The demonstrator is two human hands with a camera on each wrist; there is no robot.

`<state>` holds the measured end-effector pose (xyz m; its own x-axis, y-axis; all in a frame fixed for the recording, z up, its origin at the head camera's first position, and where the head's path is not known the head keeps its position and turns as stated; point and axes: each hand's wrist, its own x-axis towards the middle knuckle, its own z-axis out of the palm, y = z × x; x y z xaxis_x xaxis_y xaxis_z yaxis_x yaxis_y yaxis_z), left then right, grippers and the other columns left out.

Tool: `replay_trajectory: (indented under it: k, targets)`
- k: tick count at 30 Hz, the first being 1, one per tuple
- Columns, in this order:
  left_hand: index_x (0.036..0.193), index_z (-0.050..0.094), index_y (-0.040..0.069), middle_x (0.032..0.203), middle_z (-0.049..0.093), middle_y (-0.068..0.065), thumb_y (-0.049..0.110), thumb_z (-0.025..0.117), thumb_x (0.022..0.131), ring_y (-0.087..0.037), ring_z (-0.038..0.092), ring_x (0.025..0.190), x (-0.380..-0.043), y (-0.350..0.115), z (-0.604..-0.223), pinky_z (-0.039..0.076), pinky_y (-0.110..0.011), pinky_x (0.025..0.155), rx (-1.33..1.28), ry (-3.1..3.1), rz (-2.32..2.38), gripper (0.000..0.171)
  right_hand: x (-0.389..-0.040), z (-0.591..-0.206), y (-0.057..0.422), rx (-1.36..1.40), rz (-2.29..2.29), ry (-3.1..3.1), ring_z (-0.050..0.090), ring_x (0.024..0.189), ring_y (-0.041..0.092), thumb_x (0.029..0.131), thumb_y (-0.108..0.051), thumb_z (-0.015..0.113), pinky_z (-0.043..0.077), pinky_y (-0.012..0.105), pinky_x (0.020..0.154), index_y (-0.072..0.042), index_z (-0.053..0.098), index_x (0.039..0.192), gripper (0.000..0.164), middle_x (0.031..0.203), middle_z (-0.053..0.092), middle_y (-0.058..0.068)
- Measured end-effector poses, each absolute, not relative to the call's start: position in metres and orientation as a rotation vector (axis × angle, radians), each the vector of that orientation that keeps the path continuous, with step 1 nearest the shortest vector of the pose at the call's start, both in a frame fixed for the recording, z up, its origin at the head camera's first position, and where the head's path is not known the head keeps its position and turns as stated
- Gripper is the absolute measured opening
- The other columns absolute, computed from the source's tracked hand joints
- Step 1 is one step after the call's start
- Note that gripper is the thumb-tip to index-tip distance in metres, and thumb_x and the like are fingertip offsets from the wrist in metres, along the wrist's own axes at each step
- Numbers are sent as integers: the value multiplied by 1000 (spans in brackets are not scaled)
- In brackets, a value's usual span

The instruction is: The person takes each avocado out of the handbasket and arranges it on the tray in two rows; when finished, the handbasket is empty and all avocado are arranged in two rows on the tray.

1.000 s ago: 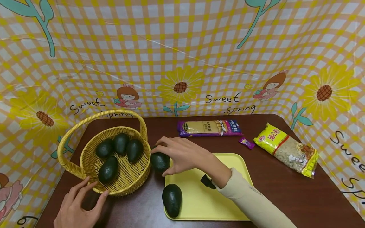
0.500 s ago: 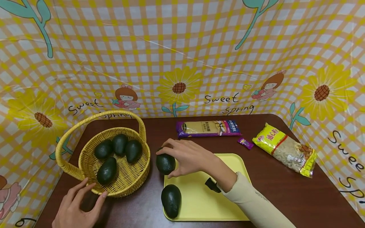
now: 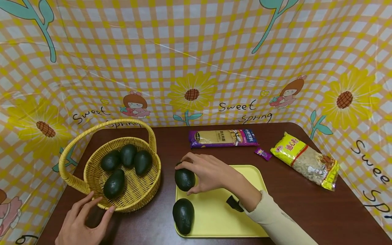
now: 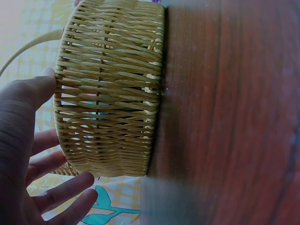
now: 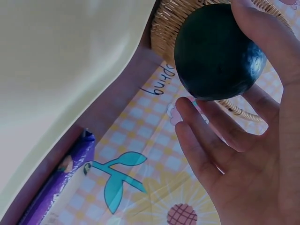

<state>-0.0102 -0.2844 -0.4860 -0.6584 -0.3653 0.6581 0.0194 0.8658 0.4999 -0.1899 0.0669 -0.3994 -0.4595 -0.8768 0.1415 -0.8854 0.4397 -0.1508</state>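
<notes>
Avocado (image 3: 185, 180): held in my right grip, at the tray's ten o'clock corner; whether it touches the tray, I cannot tell.
Right grip (image 3: 211, 174): fingers and thumb curled about that avocado, my thumb on the side nearer me; the right wrist view shows two fingers extended past it.
Second avocado (image 3: 183, 216): lying across the tray's rim at eight o'clock, just beside the one I hold.
Tray (image 3: 220, 219): yellow, rounded at the corners, partly under my forearm and its pale sleeve (image 3: 275, 217).
Left grip (image 3: 81, 221): fingers loosely spread, thumb tip touching the basket's rim at about seven o'clock.
Basket (image 3: 150, 192): woven, yellow, between nine and ten o'clock from the tray, its handle (image 3: 62, 154) standing up.
Basket avocados (image 3: 114, 184): four inside, at seven, ten, half past twelve and two o'clock.
Pasta packet (image 3: 223, 138): purple-ended, twelve o'clock of the tray.
Small purple packet (image 3: 263, 154): half past one.
Yellow bag (image 3: 306, 161): two o'clock, slanting, with a clear middle.
Table (image 3: 312, 214): dark brown, under everything.
Cloth (image 3: 196, 41): checked and sunflowered, hanging behind the table.
</notes>
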Motion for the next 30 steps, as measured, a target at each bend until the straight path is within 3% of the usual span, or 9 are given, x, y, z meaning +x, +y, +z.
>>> replay_trajectory:
  k: [4,8,22,28,30]
  targets:
    - [111,82,1,125,74,-23,17,100,68,-39,68,87,-9,-286,-487,40,-24,73,240,-2219,-591,50,-188,-402,72,1601,327,-2655,71,100,24,78,-58,95,61,40,80,-25,65,146,81,137,60,4]
    - [111,82,0,124,74,-23,17,100,68,-34,64,80,-9,-287,-487,38,-15,70,227,-2222,-577,50,-185,-406,76,1591,334,-2682,71,98,24,78,-57,95,61,38,78,-24,65,146,81,137,60,5]
    - [111,83,4,125,75,-19,20,101,68,-23,61,79,-9,-287,-486,37,-12,69,257,-2218,-557,50,-178,-412,88,1570,303,-2705,71,92,22,78,-59,94,61,39,79,-23,66,143,80,137,61,4]
    - [112,83,2,126,75,-21,20,100,69,-31,64,80,-9,-287,-486,37,-13,70,244,-2226,-564,50,-174,-414,94,1571,312,-2722,70,93,20,76,-58,96,61,39,81,-22,67,141,79,136,61,3]
    - [111,83,2,126,74,-21,19,100,68,-24,63,80,-10,-287,-487,37,-12,70,242,-2222,-573,50,-173,-414,96,1571,309,-2736,70,92,20,76,-58,96,61,40,83,-22,67,141,79,136,61,3]
